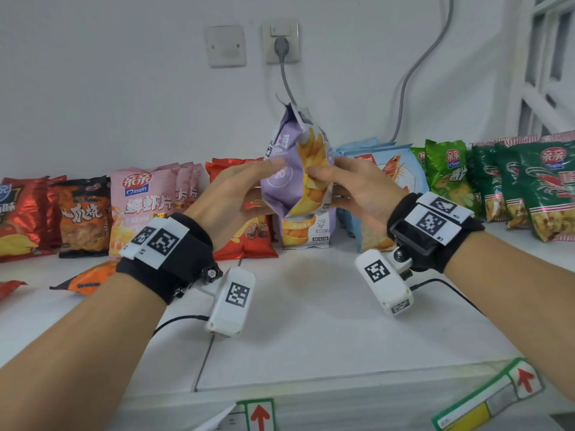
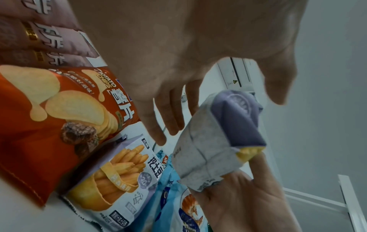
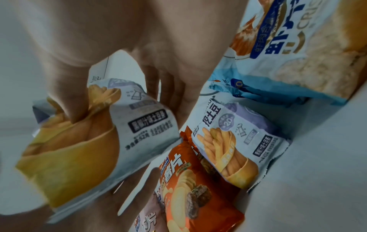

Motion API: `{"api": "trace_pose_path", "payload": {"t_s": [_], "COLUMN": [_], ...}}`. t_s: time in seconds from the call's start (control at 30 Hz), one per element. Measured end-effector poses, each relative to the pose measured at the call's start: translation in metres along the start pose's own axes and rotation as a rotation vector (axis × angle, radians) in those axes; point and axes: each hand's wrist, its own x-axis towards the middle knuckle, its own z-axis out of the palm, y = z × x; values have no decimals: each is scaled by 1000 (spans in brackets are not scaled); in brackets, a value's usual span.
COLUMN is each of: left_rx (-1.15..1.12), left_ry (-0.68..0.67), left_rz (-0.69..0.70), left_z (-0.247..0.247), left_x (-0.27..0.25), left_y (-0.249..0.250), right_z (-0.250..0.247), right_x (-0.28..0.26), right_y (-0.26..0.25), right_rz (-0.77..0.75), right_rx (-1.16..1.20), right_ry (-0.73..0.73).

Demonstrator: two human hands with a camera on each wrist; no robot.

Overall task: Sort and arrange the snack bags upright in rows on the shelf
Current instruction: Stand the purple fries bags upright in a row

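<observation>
A purple fries bag (image 1: 294,172) is held upright in the air above the white shelf (image 1: 311,321), between both hands. My right hand (image 1: 345,181) pinches its right side: the thumb (image 3: 74,108) presses into the bag's front (image 3: 139,125) and the fingers (image 2: 248,196) lie behind it. My left hand (image 1: 249,185) touches the left side with its thumb, its fingers (image 2: 170,122) straight beside the bag (image 2: 208,149). A second purple fries bag (image 1: 306,233) stands on the shelf just below.
A row of bags stands along the wall: red and orange (image 1: 84,213), pink (image 1: 143,200), a red chips bag (image 1: 249,241), blue shrimp bags (image 1: 392,169), green bags (image 1: 529,188). An orange bag (image 1: 87,278) lies flat at the left. A cable hangs from the wall socket (image 1: 281,42).
</observation>
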Motion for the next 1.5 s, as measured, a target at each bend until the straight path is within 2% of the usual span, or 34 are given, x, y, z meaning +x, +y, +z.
{"api": "trace_pose_path", "payload": {"t_s": [0.07,0.13,0.37,0.47,0.63,0.9,1.17,1.37,1.5], "left_rx": [95,117,-16,-19,95,120,179,179,209], "left_ry": [-56,-27,71,81,20,165,156,189,130], "left_rz": [-14,5,44,43,-18,-192,-297,-252,-145], "left_z": [1,3,-2,-1,1,-2,-3,-5,-6], "left_x": [0,1,2,3,0,3,3,6,7], "left_y": [-2,-3,0,1,0,0,0,-3,-3], "right_z": [-1,0,-2,-2,-1,0,1,-1,-2], "right_x": [1,0,1,-1,-2,-6,-9,-5,-1], "right_y": [1,2,-2,-2,-4,-8,-8,-6,-4], "right_rz": [-8,-18,22,37,19,174,275,242,152], "right_rx": [-47,-57,124,120,130,54,56,6,-16], "right_ry": [53,44,-48,-62,-27,-21,-54,-36,-5]}}
